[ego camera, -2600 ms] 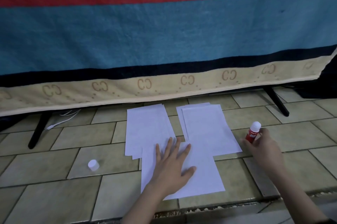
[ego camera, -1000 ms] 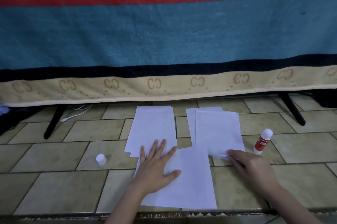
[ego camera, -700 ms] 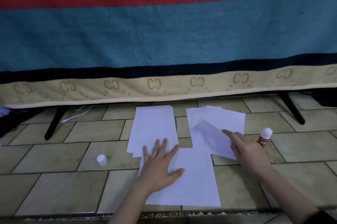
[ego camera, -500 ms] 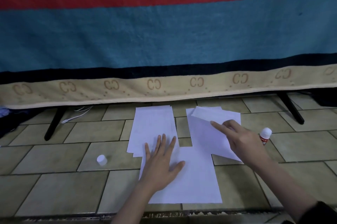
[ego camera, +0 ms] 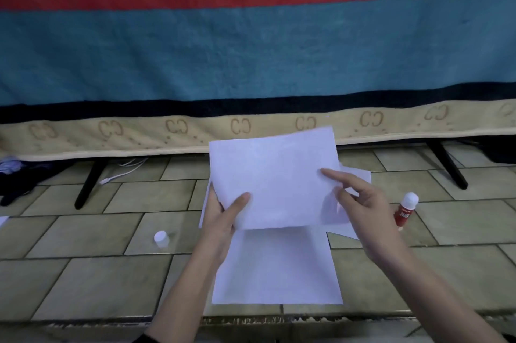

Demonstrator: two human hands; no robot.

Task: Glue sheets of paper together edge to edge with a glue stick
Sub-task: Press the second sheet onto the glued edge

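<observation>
My left hand (ego camera: 220, 220) clamps the raised sheet (ego camera: 275, 178) at its lower left corner, thumb on top. My right hand (ego camera: 363, 208) pinches its right edge. Beneath both grips another sheet (ego camera: 276, 267) lies on the floor (ego camera: 92, 233). The glue stick (ego camera: 405, 210) stands just right of my right grip.

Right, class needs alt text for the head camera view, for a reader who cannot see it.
Both hands, left hand and right hand, hold a white sheet up above another sheet lying on the tiled floor. A red glue stick stands to the right, its white cap to the left, with a striped blanket hanging behind.
</observation>
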